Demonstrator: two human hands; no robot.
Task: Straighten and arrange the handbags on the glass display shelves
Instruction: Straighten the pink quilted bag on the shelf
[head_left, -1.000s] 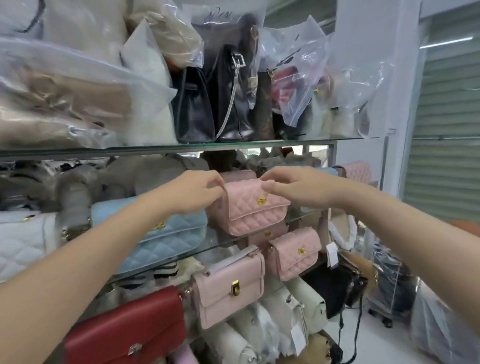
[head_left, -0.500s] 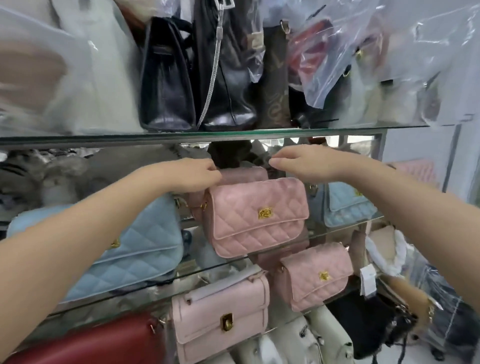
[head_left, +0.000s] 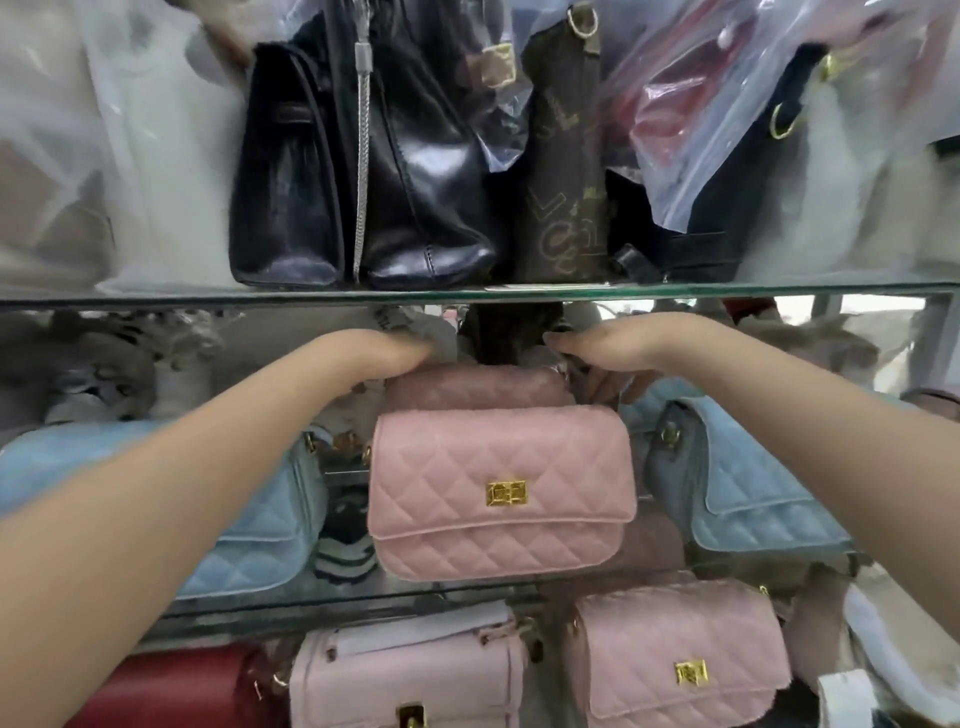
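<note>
A pink quilted handbag (head_left: 498, 493) with a gold clasp stands upright, facing me, at the front of the middle glass shelf (head_left: 363, 597). Right behind it stands a second, darker pink handbag (head_left: 478, 387), with only its top showing. My left hand (head_left: 387, 353) curls over that rear bag's left top corner. At the right end my right hand (head_left: 605, 348) grips the same bag, fingers bent down beside it. Both hands' fingertips are hidden behind the bags.
Light blue quilted bags stand on either side, left (head_left: 260, 530) and right (head_left: 753, 499). The upper glass shelf (head_left: 156, 299) sits just above my hands and carries black leather bags (head_left: 363, 182) and plastic-wrapped ones. Below are two pink bags (head_left: 675, 654) and a red bag (head_left: 171, 691).
My view moved closer and squared up on the shelf. Both hands left the front pink bag's top and reached back onto the pink bag behind it.
</note>
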